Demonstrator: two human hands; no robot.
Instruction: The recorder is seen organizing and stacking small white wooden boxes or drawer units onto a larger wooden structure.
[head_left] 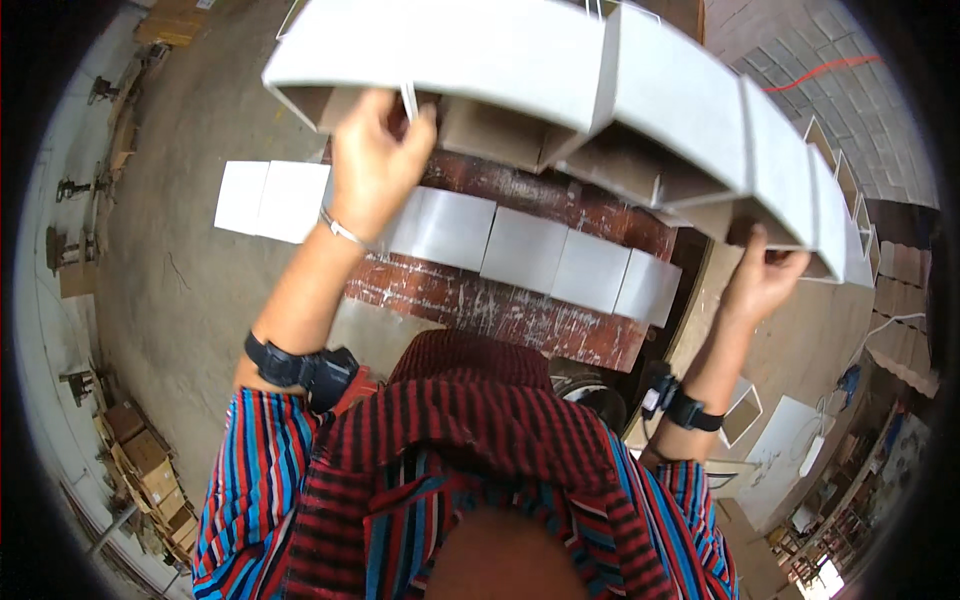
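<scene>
A row of white open boxes (500, 50), side by side with thin gaps between them, spans the top of the view above the worktable. My left hand (380, 165) is closed on the near edge of the row, fingers and thumb about a thin white wall between two boxes. Toward the right end, my right hand (760, 285) pinches the near lower edge, its fingertips partly inside a box opening. Below the boxes, a line of flat white panels (525, 250) lies end to end on the scuffed red-brown worktable (460, 300).
More white box frames (850, 200) stand at the far right, near a grey block wall (830, 100). Stacked cardboard (145, 465) lies along the left wall. A white box frame (740, 412) sits beside my right forearm, and a white board (785, 455) rests on the floor.
</scene>
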